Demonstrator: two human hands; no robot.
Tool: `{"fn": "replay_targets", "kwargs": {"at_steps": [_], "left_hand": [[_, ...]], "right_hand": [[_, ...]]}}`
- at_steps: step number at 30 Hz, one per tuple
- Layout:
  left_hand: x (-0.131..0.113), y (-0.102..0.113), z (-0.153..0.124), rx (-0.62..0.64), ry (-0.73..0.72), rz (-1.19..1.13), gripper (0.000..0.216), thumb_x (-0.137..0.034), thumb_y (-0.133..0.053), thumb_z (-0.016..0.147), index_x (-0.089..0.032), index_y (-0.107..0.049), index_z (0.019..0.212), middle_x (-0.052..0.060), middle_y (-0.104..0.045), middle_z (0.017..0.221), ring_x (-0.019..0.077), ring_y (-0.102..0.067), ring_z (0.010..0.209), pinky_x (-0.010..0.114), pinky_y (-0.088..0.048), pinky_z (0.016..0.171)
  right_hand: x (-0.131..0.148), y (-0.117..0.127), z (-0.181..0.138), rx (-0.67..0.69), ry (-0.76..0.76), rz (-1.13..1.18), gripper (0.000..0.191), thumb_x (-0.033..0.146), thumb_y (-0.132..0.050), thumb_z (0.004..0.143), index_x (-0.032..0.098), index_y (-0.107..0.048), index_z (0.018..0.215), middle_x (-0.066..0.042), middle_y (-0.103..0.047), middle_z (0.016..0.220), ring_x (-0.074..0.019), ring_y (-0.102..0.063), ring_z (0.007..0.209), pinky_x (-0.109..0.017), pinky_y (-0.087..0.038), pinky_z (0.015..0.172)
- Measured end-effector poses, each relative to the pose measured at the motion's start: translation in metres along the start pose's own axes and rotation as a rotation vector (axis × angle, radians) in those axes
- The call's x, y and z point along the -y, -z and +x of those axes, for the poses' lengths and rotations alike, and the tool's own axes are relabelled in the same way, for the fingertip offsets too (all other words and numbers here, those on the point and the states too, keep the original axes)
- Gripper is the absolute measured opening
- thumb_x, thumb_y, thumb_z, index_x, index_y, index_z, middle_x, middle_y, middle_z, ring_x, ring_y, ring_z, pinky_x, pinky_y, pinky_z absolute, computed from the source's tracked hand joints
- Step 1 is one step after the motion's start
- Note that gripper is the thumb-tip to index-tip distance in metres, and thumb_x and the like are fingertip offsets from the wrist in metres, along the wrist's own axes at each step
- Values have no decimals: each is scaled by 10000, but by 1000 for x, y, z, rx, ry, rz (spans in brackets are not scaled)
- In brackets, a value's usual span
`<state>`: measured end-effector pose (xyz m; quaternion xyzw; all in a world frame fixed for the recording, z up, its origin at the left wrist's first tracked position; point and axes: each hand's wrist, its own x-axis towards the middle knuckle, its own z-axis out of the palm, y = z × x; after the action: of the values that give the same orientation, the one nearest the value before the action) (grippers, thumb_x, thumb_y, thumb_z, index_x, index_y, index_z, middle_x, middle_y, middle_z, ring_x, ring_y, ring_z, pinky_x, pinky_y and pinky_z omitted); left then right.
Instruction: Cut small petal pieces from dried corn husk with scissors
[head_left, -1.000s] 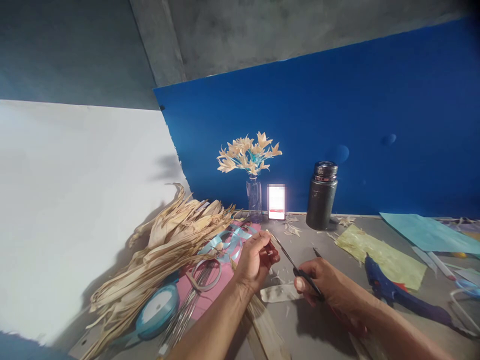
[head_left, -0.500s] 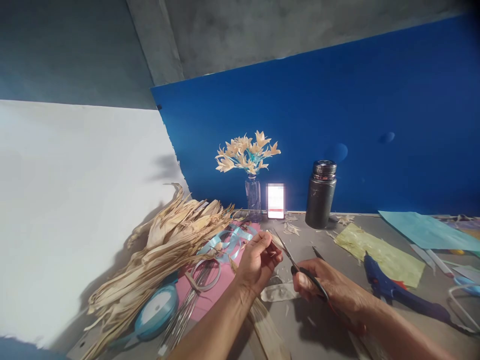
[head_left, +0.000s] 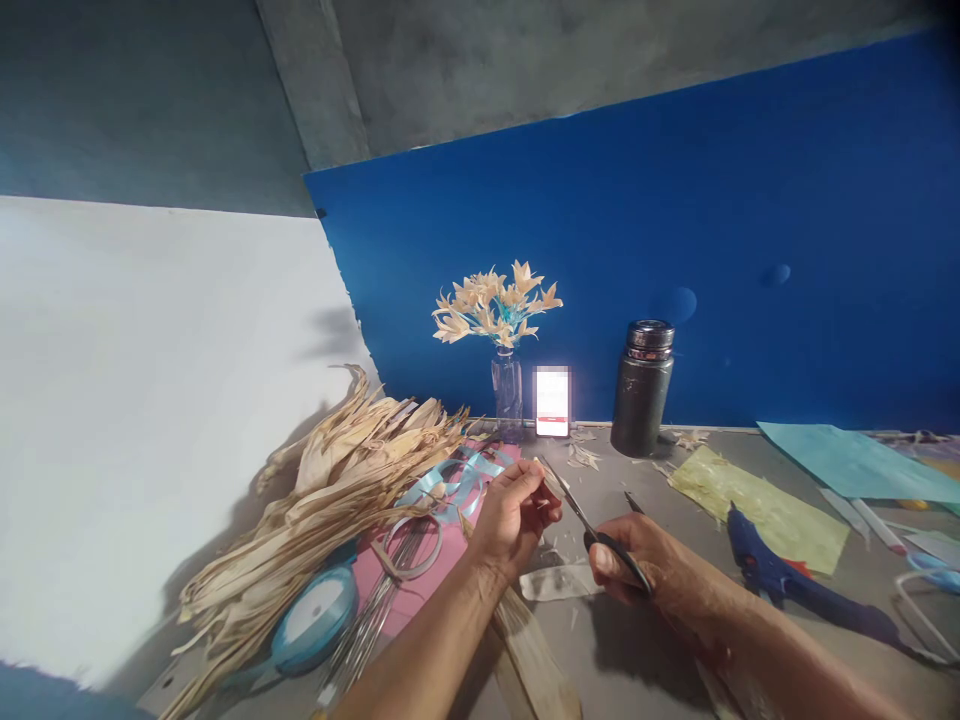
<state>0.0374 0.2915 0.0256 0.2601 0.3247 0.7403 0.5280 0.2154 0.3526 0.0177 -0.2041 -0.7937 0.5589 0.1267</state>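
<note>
A husk strip is pinched in the left hand near the bench's middle. Scissors are gripped by the right hand, blades at the strip.

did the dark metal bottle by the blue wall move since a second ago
No. The dark metal bottle stands in the same spot, just right of the lit phone screen against the blue wall; the slight frame shift is camera motion.

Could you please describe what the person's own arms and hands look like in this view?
Both forearms come in bare from the bottom edge, with no sleeves in view. The left hand and the right hand wear no gloves, and no rings, watch or bracelets can be made out. A thumbnail shows on the right hand; finer detail is too blurred to tell.
</note>
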Motion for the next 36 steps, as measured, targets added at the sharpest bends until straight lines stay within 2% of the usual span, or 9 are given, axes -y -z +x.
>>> {"fn": "replay_targets", "kwargs": {"at_steps": [6,13,19,22,24,26,29,32,36], "left_hand": [[-3,0,0,-23,-25,96,356,-369,-853,686,-139,-581,671,-16,-552,566,95,-538,524,210,-428,515],[-1,-2,-1,-37,-42,67,381,-377,-874,659,-148,-573,695,-15,-572,591,100,-555,549,204,-437,523],[1,-5,-6,-7,9,-7,346,-338,-867,673,-144,-581,691,-3,-598,632,84,-539,566,187,-436,544],[3,-7,-8,7,30,-17,332,-315,-872,665,-142,-590,697,2,-611,636,85,-550,577,182,-440,554],[5,-8,-10,28,41,-7,322,-310,-868,673,-143,-595,712,20,-638,645,101,-581,597,191,-458,578],[9,-10,-12,50,44,5,313,-311,-860,687,-143,-599,733,47,-672,682,128,-624,651,208,-480,619],[15,-12,-15,70,53,-2,302,-283,-856,698,-148,-589,739,61,-691,766,146,-642,746,219,-488,661],[20,-14,-18,73,82,-12,303,-254,-861,692,-153,-580,740,33,-656,757,116,-601,723,208,-467,643],[18,-11,-17,109,90,81,284,-322,-829,710,-153,-606,764,29,-621,716,124,-567,657,222,-433,578]], "right_hand": [[-3,-1,3,-50,-35,-71,680,805,-510,783,159,-512,574,20,-476,501,-88,-357,491,-252,-226,501],[-9,-3,6,-111,-77,-63,613,717,-573,807,162,-532,550,16,-508,467,-94,-373,473,-255,-231,497],[-15,-4,12,-137,-77,133,607,734,-578,788,157,-554,601,22,-492,477,-81,-301,465,-264,-183,490],[-15,-4,15,-244,-39,190,544,679,-646,773,143,-606,690,25,-508,569,-85,-333,513,-251,-217,501],[-11,-4,15,-329,0,243,482,606,-743,712,153,-627,826,27,-540,657,-103,-394,579,-241,-275,530],[-4,-6,13,-392,24,319,499,559,-790,662,169,-609,914,23,-571,734,-120,-434,637,-241,-320,562],[7,-8,9,-496,19,359,488,532,-788,651,177,-599,926,21,-571,743,-128,-440,648,-248,-332,574],[13,-7,7,-581,12,353,450,494,-772,647,182,-603,924,39,-536,698,-123,-424,621,-250,-319,568],[15,0,4,-490,20,321,349,428,-730,647,180,-604,858,46,-511,660,-115,-408,595,-253,-309,560]]}}
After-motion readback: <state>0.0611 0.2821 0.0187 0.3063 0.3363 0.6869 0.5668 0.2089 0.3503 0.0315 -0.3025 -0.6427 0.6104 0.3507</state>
